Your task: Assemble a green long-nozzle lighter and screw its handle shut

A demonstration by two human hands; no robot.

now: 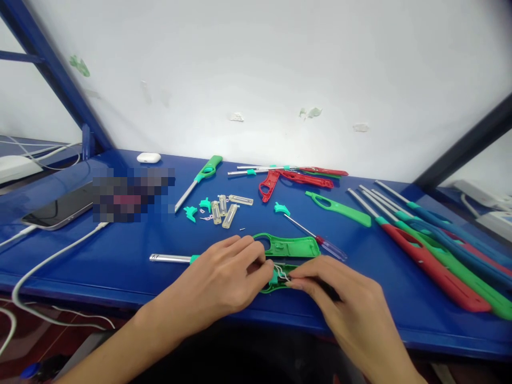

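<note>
On the blue table (120,256) near its front edge lies an opened green lighter body (276,285) with a metal tube (170,258) sticking out to the left. My left hand (224,280) presses on it, fingers curled around the teal trigger area. My right hand (344,304) pinches thin white wires at the lighter's middle, fingers closed. A separate green shell half (290,246) lies just behind the hands.
A small screwdriver (316,237), clear gas tanks (224,210), teal triggers, red shell halves (296,178), a green lighter (200,178), and a row of long lighters (436,256) at right. At left lie a phone (60,210), white cables, and an earbud case (149,158).
</note>
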